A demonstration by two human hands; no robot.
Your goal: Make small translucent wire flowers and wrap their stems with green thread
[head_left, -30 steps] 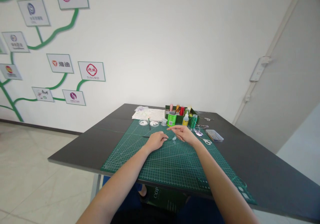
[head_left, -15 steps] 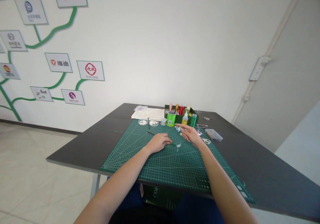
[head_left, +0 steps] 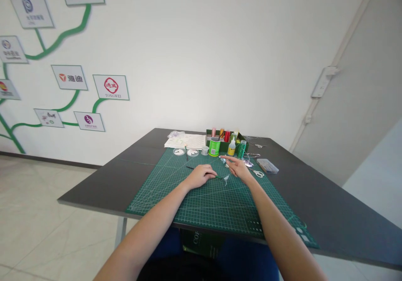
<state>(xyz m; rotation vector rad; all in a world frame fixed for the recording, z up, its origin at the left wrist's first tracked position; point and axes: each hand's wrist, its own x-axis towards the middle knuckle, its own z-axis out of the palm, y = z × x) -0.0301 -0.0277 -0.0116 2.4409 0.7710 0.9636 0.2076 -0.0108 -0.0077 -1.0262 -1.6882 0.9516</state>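
Note:
My left hand [head_left: 201, 175] rests low over the green cutting mat [head_left: 201, 210], fingers closed on a thin green stem [head_left: 218, 177]. At the stem's right end is a small pale, translucent petal-like piece [head_left: 226, 179]. Just right of it, my right hand [head_left: 238, 168] hovers with the index finger stretched out to the left and the other fingers partly bent. No held thing shows in it. Small pale blue pieces [head_left: 223, 161] lie beside its fingertips. A dark thin stick [head_left: 189, 167] lies on the mat beyond my left hand.
Behind the hands stand a bright green can [head_left: 214, 147], a glue bottle [head_left: 231, 147], a green spool [head_left: 241, 149] and a dark green box [head_left: 223, 146] of thread spools. White scissors [head_left: 258, 174] and a clear case [head_left: 267, 166] lie right. Two shallow dishes [head_left: 192, 152] sit left.
The petal-like piece on the stem has turned and sits slightly farther right and higher. Both hands stay nearly in place; the whole view has shifted a little.

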